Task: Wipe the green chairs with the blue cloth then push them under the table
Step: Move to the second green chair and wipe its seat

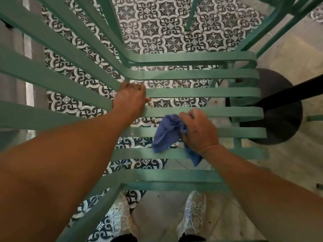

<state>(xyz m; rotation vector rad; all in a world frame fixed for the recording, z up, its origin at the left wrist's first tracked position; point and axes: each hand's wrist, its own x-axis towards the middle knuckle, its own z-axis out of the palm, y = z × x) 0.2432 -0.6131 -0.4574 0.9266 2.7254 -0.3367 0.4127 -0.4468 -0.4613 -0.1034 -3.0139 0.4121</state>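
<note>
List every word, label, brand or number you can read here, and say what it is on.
None: no readable text shows anywhere in this view.
Chair: plain green slats, no label or mark.
Cloth: plain blue, no tag showing, bunched in the right hand.
Floor tiles: ornamental pattern only, no letters.
Shoes: pale, any marking too blurred to read.
Table base: plain black.

1 head-worn view looks steeply down, close over the green chair seat.
</note>
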